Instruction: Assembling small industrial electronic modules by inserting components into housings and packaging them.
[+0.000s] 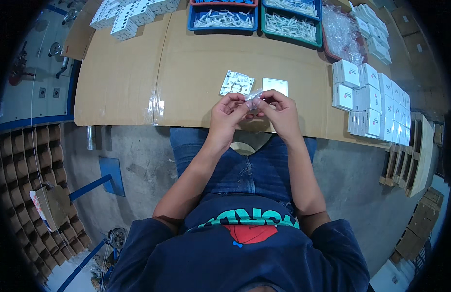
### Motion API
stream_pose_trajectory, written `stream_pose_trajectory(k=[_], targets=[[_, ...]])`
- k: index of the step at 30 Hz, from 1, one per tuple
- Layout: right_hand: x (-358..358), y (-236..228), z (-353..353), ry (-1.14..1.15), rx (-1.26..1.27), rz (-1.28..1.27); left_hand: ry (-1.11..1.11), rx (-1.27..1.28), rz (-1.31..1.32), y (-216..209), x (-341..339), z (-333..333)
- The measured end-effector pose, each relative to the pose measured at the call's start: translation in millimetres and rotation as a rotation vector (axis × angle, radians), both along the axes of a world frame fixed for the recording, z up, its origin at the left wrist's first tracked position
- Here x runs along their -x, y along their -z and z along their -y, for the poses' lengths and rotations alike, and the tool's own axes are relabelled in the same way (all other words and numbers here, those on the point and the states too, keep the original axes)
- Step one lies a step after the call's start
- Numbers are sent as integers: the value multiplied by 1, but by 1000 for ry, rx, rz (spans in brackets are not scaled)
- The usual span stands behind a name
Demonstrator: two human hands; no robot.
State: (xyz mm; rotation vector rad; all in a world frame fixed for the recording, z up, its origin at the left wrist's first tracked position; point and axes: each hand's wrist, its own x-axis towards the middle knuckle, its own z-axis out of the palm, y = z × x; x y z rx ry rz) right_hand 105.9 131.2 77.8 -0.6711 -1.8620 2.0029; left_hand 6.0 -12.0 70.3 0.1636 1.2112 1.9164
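Observation:
Close to the table's near edge, my left hand (228, 115) and my right hand (282, 114) meet with fingertips pinched together. Between them is a small clear plastic bag (255, 94); what it contains is too small to make out. Just beyond my left fingers lies a white square plate (236, 83) with fittings on its face. A plain white square piece (275, 86) rests beyond my right fingers, partly covered by them.
Cardboard (118, 82) covers the table. Trays of small white parts, a blue one (223, 30) and a green one (291, 40), line the far side. A bin holds clear bags (340, 34). White boxes (371, 97) are stacked right; white units (125, 24) stand far left.

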Motion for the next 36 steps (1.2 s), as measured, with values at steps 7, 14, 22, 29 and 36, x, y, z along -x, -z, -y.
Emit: stream_pose_trajectory(k=[7, 14, 22, 29, 36], targets=[[-2, 0, -2, 21, 192, -37, -24, -24, 72, -3, 4, -1], [1, -3, 1, 95, 246, -54, 110, 89, -6, -4, 6, 5], [0, 0, -1, 73, 229, -21, 19, 32, 44, 2, -1, 2], [0, -2, 0, 75, 163, 15, 35, -36, 135, -5, -3, -1], [-1, -11, 0, 46, 225, 49, 28, -102, 164, -3, -5, -1]])
